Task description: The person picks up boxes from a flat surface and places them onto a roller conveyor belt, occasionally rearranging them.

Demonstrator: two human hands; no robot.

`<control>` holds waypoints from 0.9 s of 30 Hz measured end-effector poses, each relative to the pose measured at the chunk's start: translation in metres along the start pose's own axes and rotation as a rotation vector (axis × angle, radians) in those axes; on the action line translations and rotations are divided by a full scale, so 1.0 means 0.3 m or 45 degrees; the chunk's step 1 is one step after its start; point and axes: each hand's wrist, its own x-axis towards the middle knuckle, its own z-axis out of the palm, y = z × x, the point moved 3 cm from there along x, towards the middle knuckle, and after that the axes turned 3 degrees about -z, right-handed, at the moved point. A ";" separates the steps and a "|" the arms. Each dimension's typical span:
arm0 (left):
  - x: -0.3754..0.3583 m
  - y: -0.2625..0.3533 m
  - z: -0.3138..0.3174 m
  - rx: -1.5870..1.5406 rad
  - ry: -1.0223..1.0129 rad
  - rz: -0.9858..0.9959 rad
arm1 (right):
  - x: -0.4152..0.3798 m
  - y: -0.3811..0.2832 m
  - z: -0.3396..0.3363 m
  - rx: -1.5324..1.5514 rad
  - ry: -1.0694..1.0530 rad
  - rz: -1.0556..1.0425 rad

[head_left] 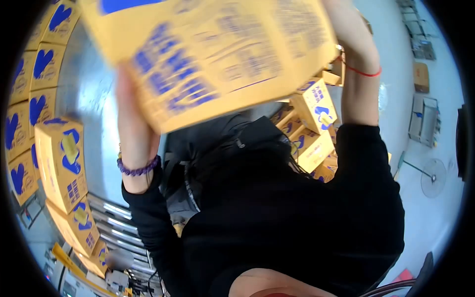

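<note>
A large yellow box with blue printing is held up at the top of the view, slightly blurred. My left hand presses against its lower left side, with a purple bead bracelet at the wrist. At the box's upper right edge is my right hand, with a red string on that wrist; its fingers are mostly hidden behind the box. The box is tilted and held between both hands.
Yellow boxes are stacked at the far left, with a leaning row of boxes nearer. Metal rollers lie at lower left. More boxes are piled right of centre. A fan stands at the far right.
</note>
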 end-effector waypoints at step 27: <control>-0.150 0.556 -1.007 2.677 1.379 0.077 | 0.001 0.667 -0.212 -1.054 0.117 -0.352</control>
